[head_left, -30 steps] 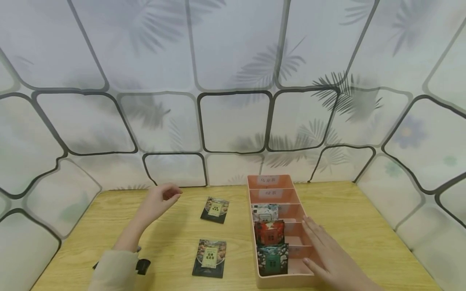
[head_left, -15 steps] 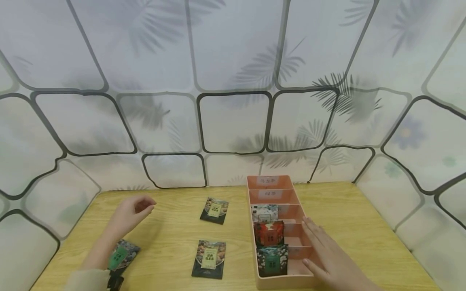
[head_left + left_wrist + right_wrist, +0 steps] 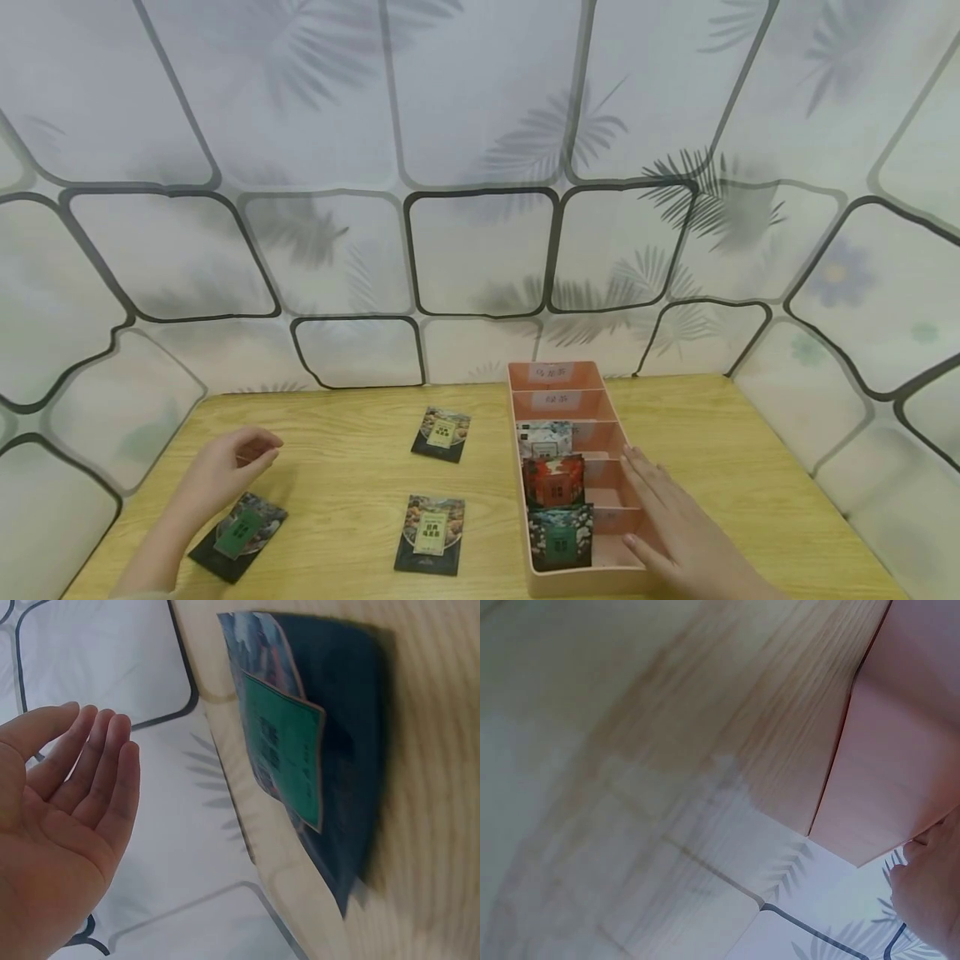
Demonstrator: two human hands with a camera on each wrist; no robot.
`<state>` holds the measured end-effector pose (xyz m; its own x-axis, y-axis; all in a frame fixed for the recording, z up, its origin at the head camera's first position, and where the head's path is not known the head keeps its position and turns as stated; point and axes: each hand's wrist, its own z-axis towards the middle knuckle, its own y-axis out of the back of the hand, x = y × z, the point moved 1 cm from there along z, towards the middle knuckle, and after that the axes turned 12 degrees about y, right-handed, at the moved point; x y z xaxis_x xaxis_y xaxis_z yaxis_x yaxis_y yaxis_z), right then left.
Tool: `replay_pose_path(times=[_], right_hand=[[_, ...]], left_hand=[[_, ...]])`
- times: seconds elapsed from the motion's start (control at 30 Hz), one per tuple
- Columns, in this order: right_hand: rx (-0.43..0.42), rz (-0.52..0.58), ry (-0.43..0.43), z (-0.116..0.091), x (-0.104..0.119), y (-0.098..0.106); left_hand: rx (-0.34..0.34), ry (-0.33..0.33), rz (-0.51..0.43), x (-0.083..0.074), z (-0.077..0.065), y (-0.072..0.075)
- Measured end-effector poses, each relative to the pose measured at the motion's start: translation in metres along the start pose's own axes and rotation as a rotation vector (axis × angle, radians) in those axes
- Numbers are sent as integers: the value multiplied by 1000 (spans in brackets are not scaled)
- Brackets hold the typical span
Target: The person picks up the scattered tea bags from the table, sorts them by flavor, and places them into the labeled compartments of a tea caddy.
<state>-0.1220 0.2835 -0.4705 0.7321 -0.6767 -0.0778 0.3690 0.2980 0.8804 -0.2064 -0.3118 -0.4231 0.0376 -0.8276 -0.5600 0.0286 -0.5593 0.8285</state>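
My left hand (image 3: 221, 471) hovers above the left of the table, fingers loosely bent, with nothing in it. Below and beside it lies a dark tea packet with a green label (image 3: 240, 536), seen large in the left wrist view as a green-labelled pouch (image 3: 285, 754). With straight fingers, my right hand (image 3: 678, 521) rests along the right rim of a long pink divided box (image 3: 592, 582). Its thumb points in over a compartment. In the right wrist view, part of that hand (image 3: 934, 889) shows at the edge of the box's wall (image 3: 900, 765).
Two dark packets with yellow-green labels, a far one (image 3: 441, 433) and a near one (image 3: 431, 535), lie left of the box. White (image 3: 545, 439), red (image 3: 555, 482) and dark green (image 3: 561, 537) packets stand in its compartments. A patterned curtain (image 3: 480, 250) surrounds the wooden table (image 3: 337, 467).
My left hand has moved left and towards me, away from the yellow-labelled packets. The green-labelled packet, earlier mostly behind the arm, now shows. My right hand has stayed at the box.
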Motion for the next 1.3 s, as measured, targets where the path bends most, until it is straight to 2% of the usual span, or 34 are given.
replay_pose_path(times=[0.33,0.63,0.9,1.3], right_hand=[[-1,-19,25,1,0,3],[-5,-11,29,1,0,3],[-8,-16,22,0,1,3],[-11,-14,31,0,0,1]], left_hand=[[29,62,28,21,-6,5],[96,117,44,37,-10,4],[105,130,67,47,-13,-1],[186,144,66,61,-8,-5]])
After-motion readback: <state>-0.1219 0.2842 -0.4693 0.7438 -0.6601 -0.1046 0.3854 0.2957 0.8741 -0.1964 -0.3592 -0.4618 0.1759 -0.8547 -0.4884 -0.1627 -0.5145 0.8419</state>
